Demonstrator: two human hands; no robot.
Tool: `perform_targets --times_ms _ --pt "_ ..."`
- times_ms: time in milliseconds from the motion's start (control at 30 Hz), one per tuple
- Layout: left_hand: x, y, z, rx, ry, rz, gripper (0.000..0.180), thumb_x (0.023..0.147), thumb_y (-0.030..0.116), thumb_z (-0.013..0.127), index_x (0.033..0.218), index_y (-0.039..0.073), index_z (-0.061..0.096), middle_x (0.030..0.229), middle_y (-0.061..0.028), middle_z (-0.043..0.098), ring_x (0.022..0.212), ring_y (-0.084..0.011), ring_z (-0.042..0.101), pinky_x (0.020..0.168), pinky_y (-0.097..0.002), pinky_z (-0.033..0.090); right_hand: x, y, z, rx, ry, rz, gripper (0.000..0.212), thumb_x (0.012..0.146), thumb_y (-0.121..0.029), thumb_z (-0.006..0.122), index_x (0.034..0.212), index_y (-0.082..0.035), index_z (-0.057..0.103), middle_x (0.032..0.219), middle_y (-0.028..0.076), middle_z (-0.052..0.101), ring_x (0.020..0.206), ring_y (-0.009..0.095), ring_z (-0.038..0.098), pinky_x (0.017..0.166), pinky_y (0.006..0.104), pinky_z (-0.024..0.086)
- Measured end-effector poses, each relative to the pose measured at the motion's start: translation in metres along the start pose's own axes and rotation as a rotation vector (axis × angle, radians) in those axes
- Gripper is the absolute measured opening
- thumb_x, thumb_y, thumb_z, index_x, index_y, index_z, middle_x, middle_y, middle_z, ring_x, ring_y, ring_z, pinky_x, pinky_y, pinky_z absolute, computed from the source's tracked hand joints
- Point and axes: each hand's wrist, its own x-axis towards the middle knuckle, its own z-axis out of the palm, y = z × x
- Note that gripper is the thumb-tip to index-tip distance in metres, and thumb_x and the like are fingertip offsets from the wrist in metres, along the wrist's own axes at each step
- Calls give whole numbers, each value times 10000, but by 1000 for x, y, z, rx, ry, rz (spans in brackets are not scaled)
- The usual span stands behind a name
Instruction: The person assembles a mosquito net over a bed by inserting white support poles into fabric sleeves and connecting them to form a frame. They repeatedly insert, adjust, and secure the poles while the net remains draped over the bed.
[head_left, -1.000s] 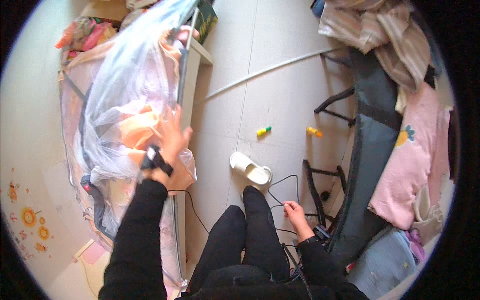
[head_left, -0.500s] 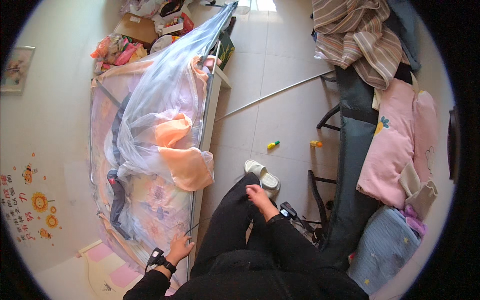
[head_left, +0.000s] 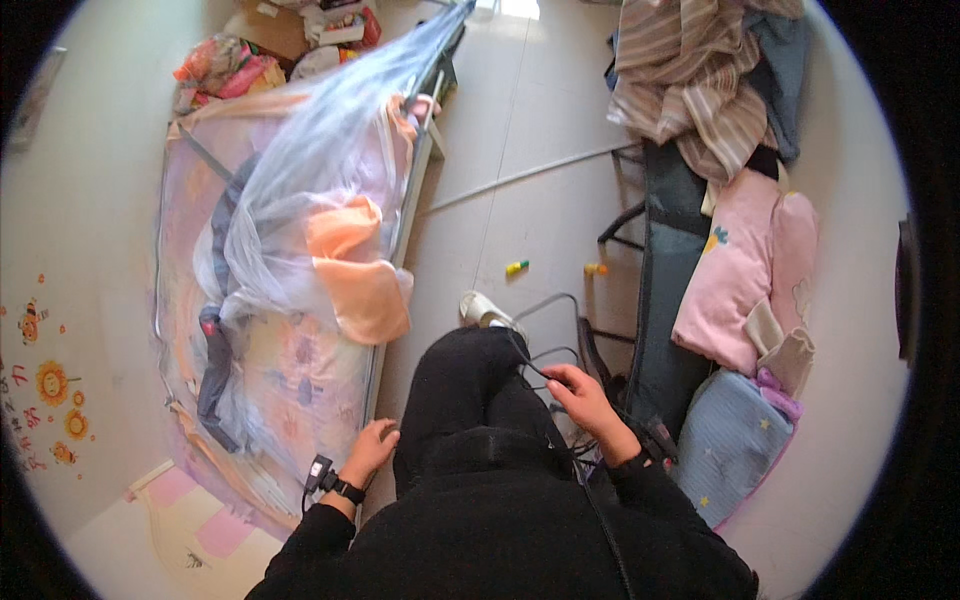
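My right hand [head_left: 583,400] pinches a thin black cable [head_left: 545,376] in front of my right thigh; loops of it curve over the floor and my leg. My left hand [head_left: 370,448] hangs at the near right edge of the bed [head_left: 345,390], its fingers loosely bent and apart with nothing in them. A black strap with a small device [head_left: 325,478] sits on my left wrist. On the bed lies a sheer white net [head_left: 290,180] with a bunched peach-coloured cloth [head_left: 365,290].
On the right stands a dark folding cot [head_left: 665,300] bearing a pink quilt [head_left: 735,285], a blue blanket [head_left: 735,450] and a striped cloth [head_left: 690,90]. A long pole [head_left: 525,180] crosses the tiled floor. Two small bottles, one green-capped [head_left: 517,268], one orange [head_left: 596,269], lie nearer.
My right hand has moved right and now has the black cable in its fingers. My left hand has shifted off the bed's surface to its edge. The view has tilted and my legs are bent more.
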Motion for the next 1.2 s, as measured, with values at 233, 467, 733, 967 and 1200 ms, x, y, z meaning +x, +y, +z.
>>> perform_targets --times_ms 233,467,733,967,1200 --pt "14 21 -36 -123 26 -12 380 882 280 573 1151 12 582 1127 -197 618 1079 -336 577 913 -376 451 8 -24 -15 -23 75 23 278 902 -145 568 1156 -31 579 1022 59 635 879 120 580 776 275 472" --pt "42 16 -68 -229 111 3 360 879 248 590 1147 8 583 1119 -193 626 1057 -310 599 896 -363 464 67 -92 -17 -278 24 59 307 897 -184 586 1155 -17 572 1011 109 654 898 167 606 797 304 481" --pt "147 26 -137 -422 157 -140 377 873 301 571 1129 26 601 1061 -187 650 1008 -315 618 870 -368 475 190 -199 -42 -637 -122 43 350 898 -237 587 1152 4 584 1049 138 650 954 211 613 826 320 479" --pt "227 71 -231 -508 327 -44 345 886 254 566 1117 0 594 1044 -188 653 986 -293 631 847 -349 486 310 -254 -104 -984 -109 26 401 843 -263 631 1139 4 596 1020 223 643 923 361 627 804 398 497" --pt "284 120 -262 -620 423 -101 306 892 222 570 1091 -10 589 969 -181 657 905 -282 639 815 -353 489 448 -304 -160 -1397 -187 -158 446 805 -310 640 1108 15 605 1150 263 564 1075 403 544 902 432 467"
